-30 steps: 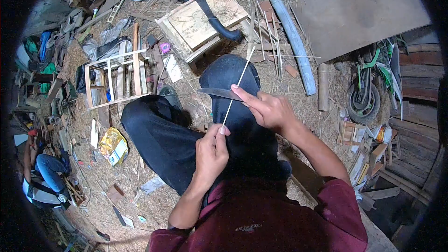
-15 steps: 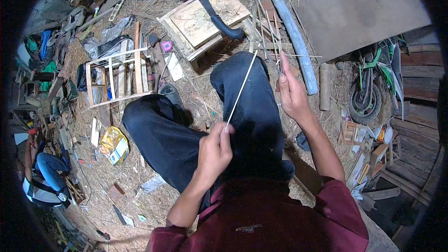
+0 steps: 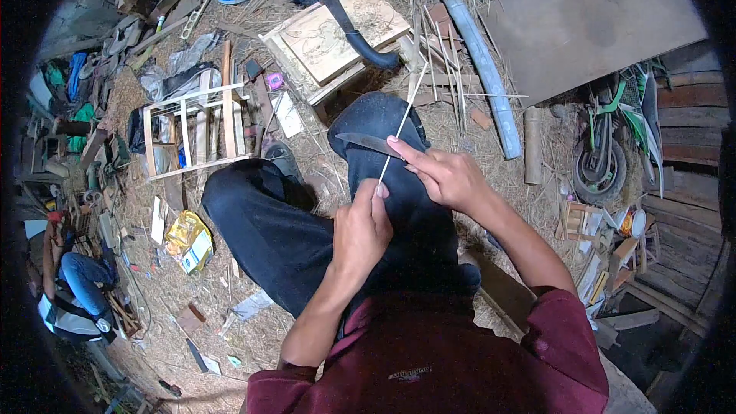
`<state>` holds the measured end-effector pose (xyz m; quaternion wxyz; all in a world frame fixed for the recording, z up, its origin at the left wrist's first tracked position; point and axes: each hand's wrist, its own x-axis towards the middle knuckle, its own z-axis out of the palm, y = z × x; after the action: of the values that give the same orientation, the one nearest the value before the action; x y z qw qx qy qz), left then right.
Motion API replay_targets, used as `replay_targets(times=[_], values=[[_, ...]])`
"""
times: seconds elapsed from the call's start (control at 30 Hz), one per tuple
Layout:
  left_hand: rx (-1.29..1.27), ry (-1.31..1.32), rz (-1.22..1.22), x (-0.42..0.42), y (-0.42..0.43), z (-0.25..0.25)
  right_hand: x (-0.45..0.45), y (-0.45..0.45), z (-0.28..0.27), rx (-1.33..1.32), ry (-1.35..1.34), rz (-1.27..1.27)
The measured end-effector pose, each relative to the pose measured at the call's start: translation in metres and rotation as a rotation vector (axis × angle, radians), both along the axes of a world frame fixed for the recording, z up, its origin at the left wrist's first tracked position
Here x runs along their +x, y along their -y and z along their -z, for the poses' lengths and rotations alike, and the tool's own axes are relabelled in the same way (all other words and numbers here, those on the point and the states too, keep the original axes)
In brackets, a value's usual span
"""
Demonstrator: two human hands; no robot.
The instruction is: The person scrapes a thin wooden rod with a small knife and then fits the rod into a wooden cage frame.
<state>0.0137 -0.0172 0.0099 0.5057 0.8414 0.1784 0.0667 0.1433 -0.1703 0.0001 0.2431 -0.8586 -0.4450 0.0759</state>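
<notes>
A thin pale stick [image 3: 409, 103] slants up from my left hand [image 3: 363, 228], which pinches its lower end above my lap. My right hand [image 3: 451, 178] is closed on a knife [image 3: 368, 141], its forefinger stretched along the blade. The dark curved blade points left and crosses the stick over my right knee. The knife's handle is hidden inside my right hand. Beyond the knee, a large curved blade with a black handle [image 3: 373, 51] lies on a low wooden stool [image 3: 307, 38].
A wooden frame [image 3: 184, 127] lies to the left, near a yellow packet [image 3: 186, 240]. Thin sticks and a grey pole [image 3: 484, 73] lie ahead. At the right are a large board [image 3: 590, 23] and a motorbike wheel [image 3: 599, 165]. Another person's jeans [image 3: 83, 282] show far left.
Half a second ago my right hand was upright, away from the stick; now it has come left and the blade lies across it. My left hand has moved slightly up and right.
</notes>
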Motion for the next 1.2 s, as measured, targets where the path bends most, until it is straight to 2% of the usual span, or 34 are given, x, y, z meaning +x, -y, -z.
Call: replay_targets(times=[0.27,0.43,0.63,0.73,0.83,0.93,1.0,1.03,1.13,1.17,1.2], values=[[-0.029,0.018,0.003,-0.026,-0.001,-0.001,-0.006,0.003,0.006,0.023,0.033,0.044],[-0.043,-0.092,0.020,-0.048,-0.009,-0.006,-0.007,0.004,0.009,0.038,0.039,0.055],[-0.037,-0.054,-0.011,-0.053,-0.006,-0.010,-0.012,0.004,0.002,-0.069,0.116,0.043],[-0.040,-0.036,-0.007,-0.057,-0.007,-0.013,-0.013,0.006,0.010,0.002,0.102,0.093],[-0.100,-0.182,0.003,-0.086,-0.009,-0.017,0.004,0.015,0.011,0.038,0.087,0.178],[-0.130,-0.155,-0.018,-0.095,-0.007,-0.017,0.013,0.017,0.006,-0.007,-0.047,0.239],[-0.162,-0.201,-0.028,-0.107,-0.013,-0.011,0.019,0.023,0.019,0.217,0.018,0.247],[-0.176,-0.224,-0.037,-0.111,-0.016,-0.009,0.019,0.028,0.020,0.215,-0.006,0.275],[-0.378,-0.183,-0.047,-0.104,-0.018,-0.006,0.018,0.032,0.019,0.394,-0.387,0.406],[-0.432,-0.086,-0.031,-0.094,-0.016,-0.005,0.019,0.034,0.010,0.444,-0.682,0.530],[-0.500,-0.113,-0.035,-0.084,-0.016,-0.008,0.021,0.034,0.003,0.484,-0.978,0.655]])
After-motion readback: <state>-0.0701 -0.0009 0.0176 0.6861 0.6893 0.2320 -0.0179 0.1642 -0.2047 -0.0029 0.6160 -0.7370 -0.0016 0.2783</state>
